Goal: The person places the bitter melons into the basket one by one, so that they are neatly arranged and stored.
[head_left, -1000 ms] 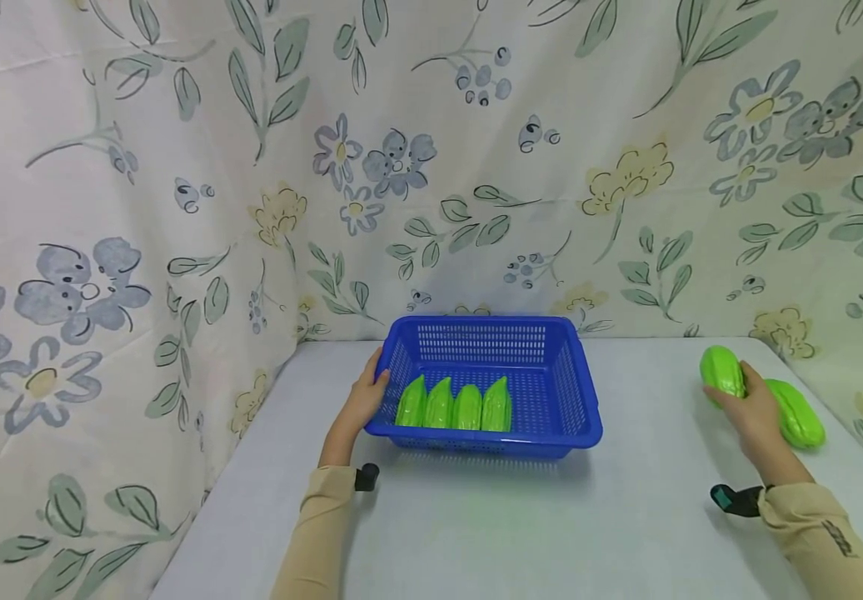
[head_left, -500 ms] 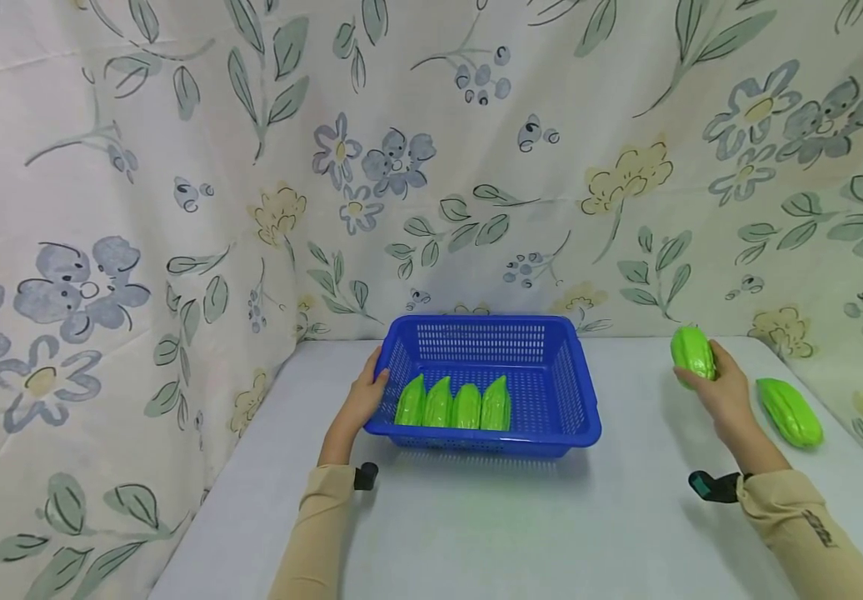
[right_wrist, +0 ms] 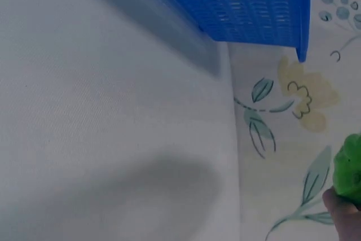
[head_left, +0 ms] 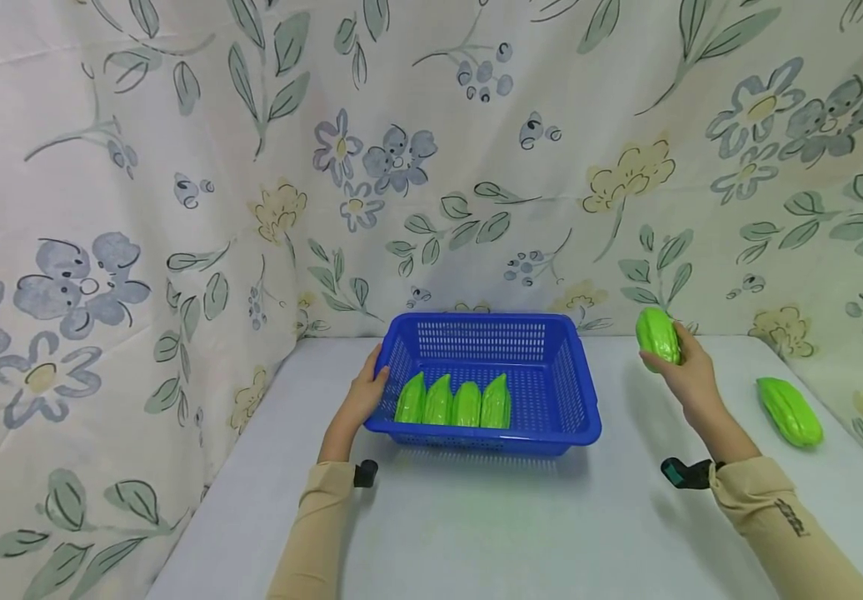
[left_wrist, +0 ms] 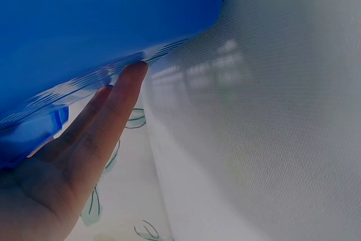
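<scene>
My right hand (head_left: 690,371) holds a glossy bright green ridged gourd (head_left: 658,336) above the table, right of the blue basket. The thumb is on its near side, with fingers behind it. In the right wrist view only part of the gourd (right_wrist: 350,170) and the thumb show, at the right edge. My left hand (head_left: 362,396) grips the left rim of the blue plastic basket (head_left: 487,437), thumb over the edge. The left wrist view shows two fingers (left_wrist: 107,119) against the basket's outer side. Several similar gourds (head_left: 466,406) stand in a row in the basket's left part.
Another green gourd (head_left: 790,412) lies on the white table (head_left: 491,533) at the far right. A floral cloth (head_left: 431,167) hangs behind the table and along its left side. Dark wrist-worn pieces (head_left: 685,473) stick out from both cuffs.
My right hand has carried its gourd leftward and up, away from the gourd lying at the right. The left hand and the basket have stayed in place.
</scene>
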`<state>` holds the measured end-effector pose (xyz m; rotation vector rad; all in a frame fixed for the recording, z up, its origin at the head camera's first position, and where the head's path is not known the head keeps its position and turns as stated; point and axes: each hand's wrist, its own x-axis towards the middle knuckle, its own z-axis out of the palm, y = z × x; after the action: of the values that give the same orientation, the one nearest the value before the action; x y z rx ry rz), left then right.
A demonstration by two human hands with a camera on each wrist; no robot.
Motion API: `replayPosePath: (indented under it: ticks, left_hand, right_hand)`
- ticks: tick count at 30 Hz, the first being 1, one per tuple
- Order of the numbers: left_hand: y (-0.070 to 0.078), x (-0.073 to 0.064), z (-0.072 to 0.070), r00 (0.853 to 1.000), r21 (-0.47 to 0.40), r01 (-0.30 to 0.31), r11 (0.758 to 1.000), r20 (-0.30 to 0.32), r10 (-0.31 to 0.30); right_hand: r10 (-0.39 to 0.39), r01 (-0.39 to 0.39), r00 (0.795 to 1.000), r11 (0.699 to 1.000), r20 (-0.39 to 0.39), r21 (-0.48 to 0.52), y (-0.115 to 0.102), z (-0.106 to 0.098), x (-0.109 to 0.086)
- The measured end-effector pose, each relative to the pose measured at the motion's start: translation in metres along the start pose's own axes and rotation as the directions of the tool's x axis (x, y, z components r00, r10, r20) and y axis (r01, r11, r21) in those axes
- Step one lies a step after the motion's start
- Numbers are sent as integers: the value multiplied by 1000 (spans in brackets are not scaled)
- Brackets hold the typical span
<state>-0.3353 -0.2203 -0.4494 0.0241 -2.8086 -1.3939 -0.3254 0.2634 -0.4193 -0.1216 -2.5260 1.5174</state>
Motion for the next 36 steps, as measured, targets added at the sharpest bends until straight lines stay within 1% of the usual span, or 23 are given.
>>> replayPosePath:
  ticks: [6,10,15,21,29,36]
  left_hand:
    - [2,-1,0,1000,0,0,1000,1,0]
    - [2,0,1,1000,4,8,1000,-3,-8]
    - [2,0,1,1000,12,19,1000,-5,-19]
    - [3,0,0,1000,17,16,1000,-3,-16]
    - [4,0,0,1000,21,19,1000,0,-19]
    - [4,-3,0,1000,18,27,999,3,-27]
  right_hand:
    - [-30,29,999,1000,13,9,-15,11,-2]
    - [-63,63,998,998,22,22,-22,18,-3]
    - [-101,99,994,994,37,48,-32,25,-2]
    - [-135,132,990,989,50,66,-43,34,-2]
    - [-155,148,984,985,90,86,-54,47,-2]
    - [-145,130,981,985,129,116,-65,58,-4]
